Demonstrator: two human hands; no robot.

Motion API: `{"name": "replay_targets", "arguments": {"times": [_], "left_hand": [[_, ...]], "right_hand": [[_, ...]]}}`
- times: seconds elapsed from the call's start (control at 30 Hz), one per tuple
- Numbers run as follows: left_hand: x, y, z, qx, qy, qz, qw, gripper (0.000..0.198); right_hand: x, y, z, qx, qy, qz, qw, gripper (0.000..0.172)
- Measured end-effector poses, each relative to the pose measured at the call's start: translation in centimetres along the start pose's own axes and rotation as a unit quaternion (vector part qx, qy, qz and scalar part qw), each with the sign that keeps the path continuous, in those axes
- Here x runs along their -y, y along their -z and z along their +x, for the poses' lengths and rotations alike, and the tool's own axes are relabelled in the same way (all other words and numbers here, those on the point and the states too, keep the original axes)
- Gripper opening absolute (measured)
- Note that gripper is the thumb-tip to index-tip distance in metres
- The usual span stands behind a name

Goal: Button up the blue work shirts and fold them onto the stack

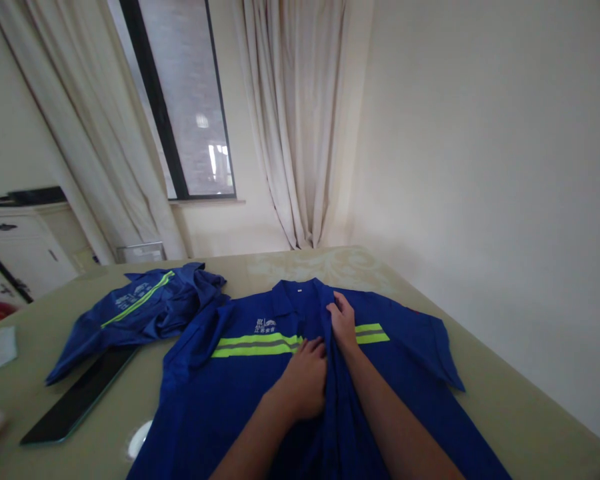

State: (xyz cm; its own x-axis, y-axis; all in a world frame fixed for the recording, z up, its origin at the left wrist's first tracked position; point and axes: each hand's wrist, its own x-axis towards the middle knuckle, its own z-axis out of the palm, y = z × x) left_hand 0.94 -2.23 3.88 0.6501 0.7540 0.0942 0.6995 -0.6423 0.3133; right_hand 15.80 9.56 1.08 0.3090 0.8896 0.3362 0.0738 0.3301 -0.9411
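Note:
A blue short-sleeved work shirt (pixel 260 387) lies spread on its back, collar at the far side, with a yellow-green and grey reflective band and white lettering on the chest. At the front opening, the fingers of my left hand (pixel 305 380) are curled on the shirt's edge, level with the band. My right hand (pixel 343 321) pinches the other front edge just below the collar. Between the two hands the placket stands up in a fold. My left fingertips are partly hidden by the cloth.
A second blue work shirt (pixel 150 300) lies crumpled to the left, over the end of a dark flat panel (pixel 83 397). A white round object (pixel 139 440) is partly under the spread shirt. The table (pixel 520 407) meets a wall on the right; curtains (pixel 297 133) hang behind.

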Motion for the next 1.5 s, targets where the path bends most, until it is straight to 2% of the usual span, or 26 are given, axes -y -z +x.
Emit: {"name": "replay_targets", "arguments": {"times": [0.07,0.13,0.23,0.33,0.43,0.5,0.57,0.6,0.67,0.77,0.83,0.87,0.9,0.93,0.97,1.03,1.07,1.1,1.17,1.23,1.27,1.3,1.37,1.4,1.43,1.5], "left_hand": [[-1.6,-2.0,-1.7,0.04,0.005,-0.008,0.999,0.07],[-2.5,-4.2,-3.5,0.072,0.029,-0.02,0.997,0.075],[-2.9,-6.6,-5.6,0.066,0.051,-0.015,0.996,0.073],[-3.7,-7.2,-6.2,0.038,0.062,0.002,0.997,0.072],[-4.9,-5.9,-5.4,0.022,0.056,0.005,0.998,0.065],[-4.8,-3.7,-4.6,0.012,0.071,0.003,0.997,0.053],[-3.5,-0.2,-3.7,-0.02,0.135,0.002,0.991,0.037],[-2.3,2.1,-3.3,-0.061,0.206,0.001,0.977,0.029],[0.5,7.5,-2.6,-0.139,0.282,0.026,0.949,0.023],[4.6,16.1,-1.9,-0.285,0.349,0.062,0.891,0.038],[6.7,20.3,-2.2,-0.408,0.346,0.1,0.839,0.046],[7.6,21.5,-2.5,-0.502,0.289,0.134,0.804,0.044],[8.6,22.1,-3.1,-0.536,0.238,0.171,0.792,0.041],[9.6,22.1,-3.8,-0.526,0.206,0.21,0.798,0.039],[10.6,21.5,-4.6,-0.472,0.204,0.244,0.822,0.039],[12.5,19.0,-6.3,-0.286,0.301,0.266,0.87,0.046],[13.1,17.3,-7.0,-0.196,0.375,0.248,0.871,0.05],[13.4,15.6,-7.5,-0.162,0.419,0.235,0.862,0.051],[12.8,12.0,-7.7,-0.158,0.457,0.242,0.841,0.057],[10.7,8.5,-6.7,-0.241,0.419,0.302,0.822,0.062],[9.3,6.9,-5.9,-0.276,0.387,0.309,0.824,0.064],[8.0,5.3,-5.1,-0.286,0.343,0.295,0.845,0.066],[5.7,2.5,-3.6,-0.232,0.213,0.225,0.922,0.064],[4.9,1.3,-3.0,-0.195,0.166,0.18,0.95,0.06],[4.5,0.3,-2.7,-0.158,0.132,0.136,0.969,0.056],[4.3,-0.9,-2.4,-0.112,0.107,0.069,0.985,0.05]], "right_hand": [[0.0,0.0,0.1,0.002,-0.003,0.004,1.0,0.039],[0.0,0.1,0.2,0.007,-0.005,0.004,1.0,0.04],[0.1,-0.1,0.0,0.023,-0.007,-0.003,1.0,0.042],[0.2,-0.8,-0.5,0.043,-0.009,-0.019,0.999,0.04],[0.7,-1.8,-1.2,0.075,-0.024,-0.034,0.996,0.036],[1.5,-2.1,-1.4,0.11,-0.042,-0.038,0.992,0.038],[3.0,-1.7,-1.2,0.157,-0.063,-0.025,0.985,0.048],[4.0,-1.2,-1.0,0.175,-0.072,-0.01,0.982,0.053],[6.1,0.3,-0.2,0.186,-0.073,0.025,0.979,0.06],[8.3,2.6,0.9,0.13,-0.031,0.047,0.99,0.058],[8.2,3.6,1.0,0.09,-0.009,0.035,0.995,0.053],[7.7,3.7,0.8,0.077,-0.008,0.026,0.997,0.05],[6.8,3.7,0.4,0.069,-0.012,0.016,0.997,0.048],[5.8,3.5,-0.1,0.066,-0.02,0.004,0.998,0.047],[4.7,3.2,-0.7,0.067,-0.026,-0.012,0.997,0.046],[2.6,2.3,-2.0,0.082,-0.022,-0.063,0.994,0.043],[1.9,1.9,-2.6,0.095,-0.011,-0.094,0.991,0.041],[1.4,1.6,-3.1,0.113,0.003,-0.122,0.986,0.04],[1.2,1.1,-3.9,0.152,0.033,-0.169,0.973,0.038],[1.6,1.0,-4.3,0.189,0.054,-0.212,0.957,0.038],[2.0,1.0,-4.5,0.204,0.064,-0.235,0.948,0.039],[2.3,1.1,-4.7,0.215,0.074,-0.258,0.939,0.039],[2.8,1.3,-5.1,0.239,0.101,-0.291,0.921,0.041],[3.0,1.5,-5.3,0.253,0.117,-0.301,0.912,0.042],[3.2,1.6,-5.5,0.27,0.132,-0.31,0.902,0.043],[3.5,1.7,-5.9,0.308,0.146,-0.329,0.881,0.044]]}}
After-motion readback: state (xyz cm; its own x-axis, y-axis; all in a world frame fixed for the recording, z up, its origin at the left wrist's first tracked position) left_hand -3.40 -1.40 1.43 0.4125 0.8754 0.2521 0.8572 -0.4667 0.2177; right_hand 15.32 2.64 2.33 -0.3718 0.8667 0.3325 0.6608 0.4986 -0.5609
